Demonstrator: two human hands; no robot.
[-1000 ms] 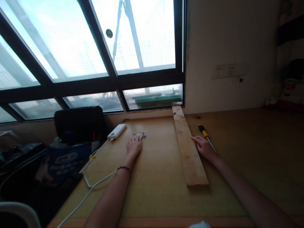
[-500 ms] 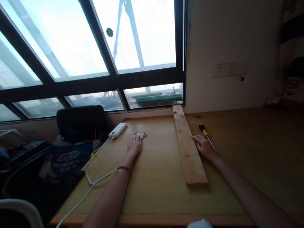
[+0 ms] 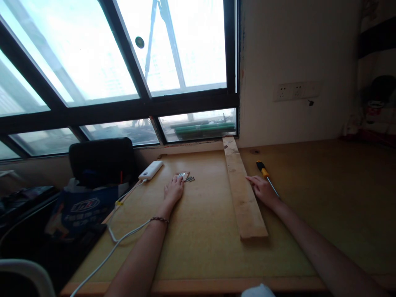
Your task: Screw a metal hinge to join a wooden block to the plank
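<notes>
Item: wooden board [image 3: 244,194], pale, flat and long, laid lengthwise on the surface [image 3: 204,247], right of centre, its far end at the foot of the window [image 3: 198,97].
Item: right hand [image 3: 264,191], index finger stretched to the board's right edge, its tip apparently touching; other fingers curled, and whether they enclosed anything I could not tell.
Item: small flat piece [image 3: 183,174], left of the board and well apart from it; markings too small to read.
Item: loose screws [image 3: 190,179], by the look of them, several, clustered at that piece's right side.
Item: left hand [image 3: 174,189], palm down, fingertips at the piece's near edge; whether they gripped or only rested I could not tell.
Handling note, my judgement: slim metal bits asked for single pickup by fingertip, not a sweep, which could have scattered them; the board wanted only light pressure, lest it skew.
Item: screwdriver [image 3: 264,170], black and yellow, just beside my right hand, shaft slanting toward the wrist; best minded when that arm shifted.
Item: white power bank [image 3: 151,170], far left, its cable [image 3: 125,240] reaching my left wrist; a snag risk, I judged.
</notes>
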